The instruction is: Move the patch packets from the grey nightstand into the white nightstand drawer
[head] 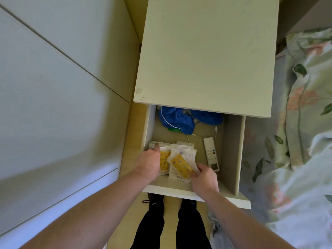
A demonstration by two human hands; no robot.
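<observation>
Right hand (pixel 203 178), lower centre of the frame, has its fingers curled onto the near edge of the top patch packet (pixel 181 167), a clear sachet with a yellow printed insert, lying tilted on the right-hand pile. Left hand (pixel 150 161) lies over the left pile of packets (pixel 164 159), thumb extended up-frame and the rest of its fingers hidden beneath it; whether it grips a packet cannot be told. Both piles sit at the front left of the open white nightstand drawer (pixel 231 159), just left of a white remote control (pixel 211 153); a blue bag (pixel 179 119) and a thin cable (pixel 206 135) occupy the back. The grey nightstand is not in view. Assessment: the step in hand appears to be settling the packets. Recommended: square the tilted packet onto its pile, press both piles flat below the drawer rim, keep them off the remote and cable, then withdraw.
</observation>
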